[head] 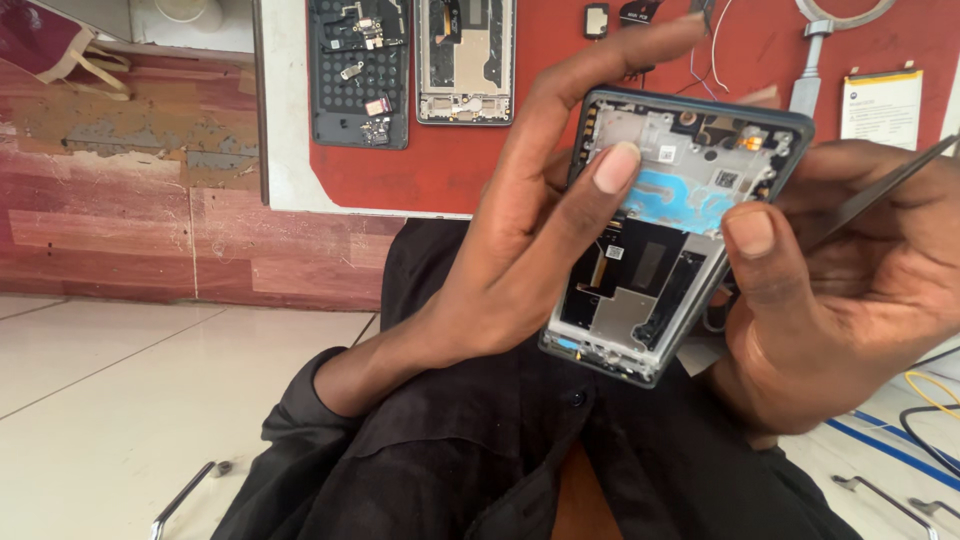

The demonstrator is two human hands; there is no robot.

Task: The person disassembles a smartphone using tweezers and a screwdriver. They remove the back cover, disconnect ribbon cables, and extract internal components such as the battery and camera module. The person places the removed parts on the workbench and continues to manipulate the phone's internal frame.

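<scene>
Opened phone frame (pixel 665 235), back cover off, internals exposed w/ blue patch near top, held tilted in mid-air above lap, just off red mat's (pixel 420 170) near edge. Left hand (pixel 530 240) grips frame's left side, thumb on upper internals. Right hand (pixel 840 290) clasps right edge, thumb on rim, also holding tweezers (pixel 885 185). Second frame (pixel 466 60) and dark parts tray (pixel 360 70) lie at mat's far-left area.

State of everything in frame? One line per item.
Opened phone: back cover off, internals exposed, held up tilted in both hands.
Left hand: grips the phone's left edge, thumb pressing on the upper board.
Right hand: thumb on the phone's right edge, also holding tweezers.
Tweezers: in the right hand, tips hidden.
Second phone frame: lying open on the red mat.
Dark back panel: lying flat, small parts on it.
</scene>
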